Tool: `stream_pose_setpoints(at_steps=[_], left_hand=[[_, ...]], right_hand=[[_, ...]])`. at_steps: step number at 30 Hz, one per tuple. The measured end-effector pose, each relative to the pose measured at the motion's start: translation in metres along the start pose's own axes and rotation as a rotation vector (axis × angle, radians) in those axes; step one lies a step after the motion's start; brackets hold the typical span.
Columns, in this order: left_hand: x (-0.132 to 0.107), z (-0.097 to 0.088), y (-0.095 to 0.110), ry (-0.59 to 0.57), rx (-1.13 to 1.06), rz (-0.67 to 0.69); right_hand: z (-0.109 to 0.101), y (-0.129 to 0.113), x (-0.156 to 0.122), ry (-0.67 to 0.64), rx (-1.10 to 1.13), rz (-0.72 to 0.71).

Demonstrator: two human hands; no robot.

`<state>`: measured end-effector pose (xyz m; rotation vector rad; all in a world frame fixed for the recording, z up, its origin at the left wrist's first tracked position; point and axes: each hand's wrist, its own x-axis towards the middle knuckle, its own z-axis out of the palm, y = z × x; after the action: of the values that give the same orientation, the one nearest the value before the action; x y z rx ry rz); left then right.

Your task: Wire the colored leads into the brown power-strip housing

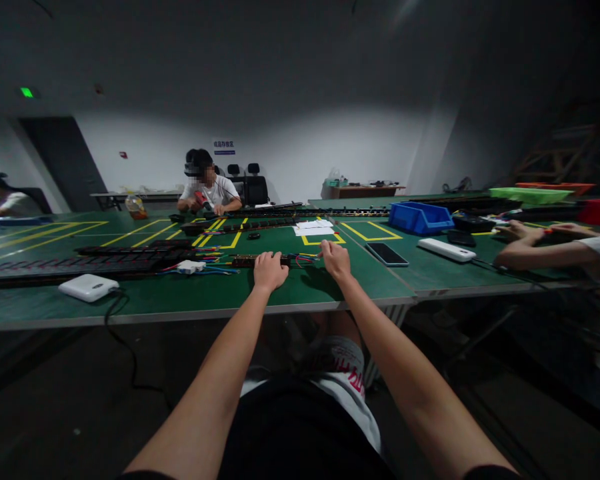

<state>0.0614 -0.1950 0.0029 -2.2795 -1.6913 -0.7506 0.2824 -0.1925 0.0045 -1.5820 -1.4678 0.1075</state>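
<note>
My left hand (pixel 271 270) lies over a narrow dark strip (pixel 245 261), its fingers curled round the strip and holding it against the table. Thin coloured wires (pixel 304 258) come out of the strip's right end and run toward my right hand (pixel 335 260). That hand is closed in a pinch at the tips of the wires; a wire seems to be between thumb and finger, though the fingers hide most of it. Left of the strip lie more loose wire ends and a white connector (pixel 191 267), joined to long dark strips (pixel 130 257).
On the green table (pixel 300 297) are white power banks (pixel 89 287) (pixel 446 251), a phone (pixel 387 254), papers (pixel 313 228) and a blue bin (pixel 420 218). A co-worker (pixel 210 187) sits opposite with a red tool. At the right are another person's hands (pixel 523 232).
</note>
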Motion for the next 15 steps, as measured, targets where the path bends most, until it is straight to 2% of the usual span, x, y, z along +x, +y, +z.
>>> stream_pose_setpoints(at_steps=[2,8,10,15], left_hand=[[-0.0001,-0.0006,0.0001,-0.003,-0.002,0.003],[-0.0008,-0.0029,0.0009,-0.007,-0.009,0.012],[-0.0008,-0.0030,0.0010,-0.009,-0.012,0.011],[-0.0004,-0.0023,0.0007,-0.010,-0.010,0.015]], right_hand=[[-0.0003,0.0008,0.0001,-0.008,-0.032,0.015],[0.0013,0.0020,-0.0016,-0.145,-0.053,0.059],[0.0008,0.0016,-0.0013,-0.134,-0.057,0.058],[0.0003,0.0024,0.0002,-0.013,-0.076,0.021]])
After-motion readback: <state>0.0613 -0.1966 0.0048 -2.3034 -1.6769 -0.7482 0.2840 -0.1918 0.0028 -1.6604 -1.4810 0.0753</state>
